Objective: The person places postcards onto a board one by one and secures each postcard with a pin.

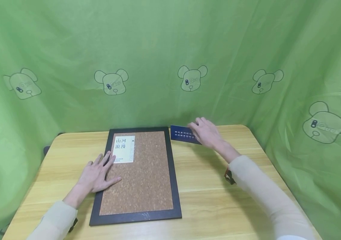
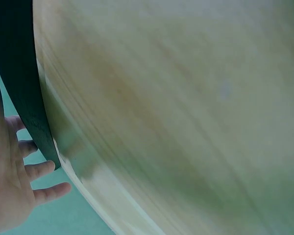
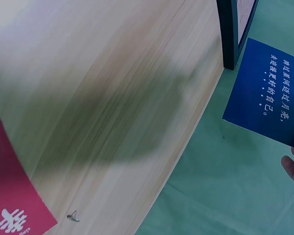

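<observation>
Partly, right hand (image 1: 205, 133) hides blue card (image 1: 183, 134); red card (image 3: 13, 188) cut off.

1. Worktop (image 1: 212, 196): pale wood grain, smooth, softly shiny.
2. Corkboard (image 1: 149, 176), reaching the worktop's far edge: rough, speckled, matt cork; its black frame (image 1: 175, 191) looks smooth.
3. White card (image 1: 127, 150): smooth printed paper.
4. Blue card (image 1: 180, 132), by the far edge: smooth printed paper.
5. Red card (image 3: 12, 181): matt printed paper.
6. Curtain (image 1: 152, 36) beyond that edge: creased cloth.
</observation>
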The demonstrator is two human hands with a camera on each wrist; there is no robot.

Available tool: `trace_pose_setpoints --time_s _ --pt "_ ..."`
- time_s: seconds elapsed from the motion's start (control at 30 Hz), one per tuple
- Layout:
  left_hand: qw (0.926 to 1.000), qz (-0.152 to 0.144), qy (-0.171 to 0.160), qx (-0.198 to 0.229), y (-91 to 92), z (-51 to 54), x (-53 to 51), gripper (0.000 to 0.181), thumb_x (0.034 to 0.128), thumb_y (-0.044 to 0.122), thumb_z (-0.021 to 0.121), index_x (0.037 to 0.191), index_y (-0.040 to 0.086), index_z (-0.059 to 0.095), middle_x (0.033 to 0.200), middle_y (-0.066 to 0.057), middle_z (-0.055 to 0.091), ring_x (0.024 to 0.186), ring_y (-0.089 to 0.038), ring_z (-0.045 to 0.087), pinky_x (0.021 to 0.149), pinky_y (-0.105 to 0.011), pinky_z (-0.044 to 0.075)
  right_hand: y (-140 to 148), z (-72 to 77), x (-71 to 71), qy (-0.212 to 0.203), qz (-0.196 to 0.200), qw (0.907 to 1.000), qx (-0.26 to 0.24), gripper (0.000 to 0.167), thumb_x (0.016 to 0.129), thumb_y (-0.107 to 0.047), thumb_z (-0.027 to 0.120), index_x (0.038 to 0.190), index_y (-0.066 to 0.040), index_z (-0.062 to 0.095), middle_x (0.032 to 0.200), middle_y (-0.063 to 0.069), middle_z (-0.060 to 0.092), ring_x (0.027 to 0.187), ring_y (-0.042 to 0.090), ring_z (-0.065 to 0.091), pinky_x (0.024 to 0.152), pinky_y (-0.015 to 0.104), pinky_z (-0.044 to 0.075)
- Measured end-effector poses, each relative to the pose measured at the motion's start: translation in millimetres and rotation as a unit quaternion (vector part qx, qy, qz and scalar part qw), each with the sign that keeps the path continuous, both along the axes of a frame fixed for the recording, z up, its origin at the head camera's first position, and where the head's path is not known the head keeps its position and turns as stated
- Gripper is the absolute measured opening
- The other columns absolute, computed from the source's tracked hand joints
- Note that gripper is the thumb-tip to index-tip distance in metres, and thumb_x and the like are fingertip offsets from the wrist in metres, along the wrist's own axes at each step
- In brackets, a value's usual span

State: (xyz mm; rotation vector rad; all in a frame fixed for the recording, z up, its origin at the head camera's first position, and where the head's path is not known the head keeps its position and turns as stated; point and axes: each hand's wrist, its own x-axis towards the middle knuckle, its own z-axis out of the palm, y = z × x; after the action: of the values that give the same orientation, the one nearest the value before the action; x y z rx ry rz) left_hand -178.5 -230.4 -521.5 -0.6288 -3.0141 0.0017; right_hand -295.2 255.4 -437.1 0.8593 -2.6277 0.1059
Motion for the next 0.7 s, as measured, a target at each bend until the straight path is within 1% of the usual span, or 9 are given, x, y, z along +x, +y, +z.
trace_pose_setpoints --time_s 0.4,0.57,0.7 --pt "1.0 -0.001 0.003 0.007 -1.6 -1.8 -0.1 0.099 0.0911 0.079 0.055 0.163 0.011 0.041 0.17 -0.02 0.038 0.148 -0.05 0.047 0.103 -0.066 0.052 -19.2 0.0 0.7 -0.019 0.005 0.9998 -0.002 0.026 0.105 -0.013 0.058 0.127 -0.012 0.071 0.094 0.007 0.062 0.087 0.023 0.054 0.078 0.035 0.052" --pt "1.0 -0.001 0.001 0.005 -0.8 -1.4 -0.4 0.1 0.0913 0.079 0.054 0.163 0.011 0.041 0.17 -0.019 0.038 0.149 -0.049 0.047 0.103 -0.066 0.052 -28.0 -0.9 0.1 -0.028 0.007 0.9996 -0.001 0.026 0.105 -0.013 0.058 0.127 -0.012 0.071 0.095 0.007 0.062 0.087 0.022 0.054 0.077 0.034 0.052" --pt "1.0 0.0 -0.002 0.006 -0.3 -1.5 -0.4 0.1 0.0913 0.08 0.054 0.163 0.012 0.041 0.17 -0.019 0.038 0.149 -0.049 0.046 0.104 -0.066 0.051 -33.7 0.0 0.3 -0.027 0.011 0.9996 -0.004 0.025 0.105 -0.013 0.057 0.126 -0.012 0.071 0.094 0.007 0.061 0.087 0.022 0.054 0.077 0.034 0.051"
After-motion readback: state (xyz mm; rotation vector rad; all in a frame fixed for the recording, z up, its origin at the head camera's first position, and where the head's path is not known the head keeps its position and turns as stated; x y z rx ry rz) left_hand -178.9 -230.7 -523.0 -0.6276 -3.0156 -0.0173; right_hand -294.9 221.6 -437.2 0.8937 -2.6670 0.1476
